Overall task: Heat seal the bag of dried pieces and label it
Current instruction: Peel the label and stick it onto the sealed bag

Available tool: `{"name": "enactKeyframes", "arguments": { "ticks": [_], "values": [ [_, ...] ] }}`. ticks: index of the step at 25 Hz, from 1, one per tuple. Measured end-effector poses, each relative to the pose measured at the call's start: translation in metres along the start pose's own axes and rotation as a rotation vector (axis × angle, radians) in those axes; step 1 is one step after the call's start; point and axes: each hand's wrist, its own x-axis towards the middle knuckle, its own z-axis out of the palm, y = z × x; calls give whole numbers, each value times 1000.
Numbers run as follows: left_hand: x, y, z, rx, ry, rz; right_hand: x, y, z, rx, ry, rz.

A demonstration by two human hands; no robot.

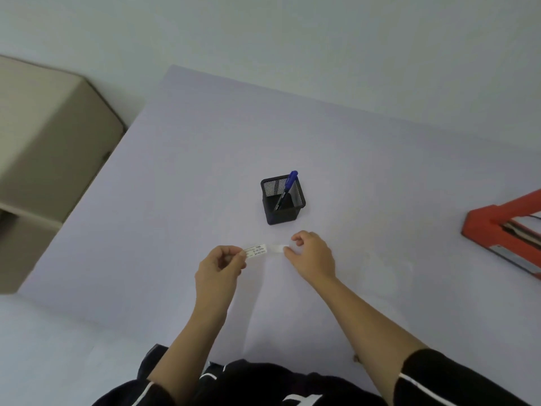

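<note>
A small white label (256,250) with handwritten lines is pinched at its left end by my left hand (220,266). A blank white strip (276,248), likely the label's backing, runs from it to the right, where my right hand (312,254) pinches its end between thumb and fingers. Both hands hover just above the pale table (181,183). The red heat sealer (503,230) sits at the right edge, partly cut off. No bag of dried pieces is in view.
A black mesh pen holder (282,199) with a blue marker (288,186) stands just beyond my hands. A beige cabinet (44,148) stands to the left of the table.
</note>
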Motion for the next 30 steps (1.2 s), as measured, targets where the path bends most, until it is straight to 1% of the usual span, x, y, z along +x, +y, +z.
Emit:
{"name": "enactKeyframes", "arguments": {
  "ticks": [3, 6, 9, 11, 13, 17, 19, 22, 26, 30],
  "values": [
    [-4, 7, 21, 20, -75, 13, -10, 21, -21, 115, 63, -51],
    [-12, 13, 51, 86, -204, 23, -27, 61, -50, 216, 200, -61],
    [-20, 12, 89, 161, -324, 15, -51, 108, -79, 194, 342, -5],
    [-23, 8, 115, 208, -379, 11, -62, 135, -97, 183, 379, 56],
    [-26, 3, 141, 259, -424, 13, -68, 155, -110, 209, 338, 90],
    [-33, -11, 192, 357, -554, 24, -71, 179, -120, 254, 104, 73],
    [-37, -18, 209, 427, -609, 40, -69, 185, -118, 250, 43, 44],
    [-44, -31, 223, 496, -642, 32, -64, 193, -117, 264, 52, 31],
    [-46, -46, 228, 531, -583, 15, -63, 200, -121, 354, 36, 50],
    [-49, -51, 235, 547, -550, 35, -59, 209, -122, 460, 44, 55]
  ]
}}
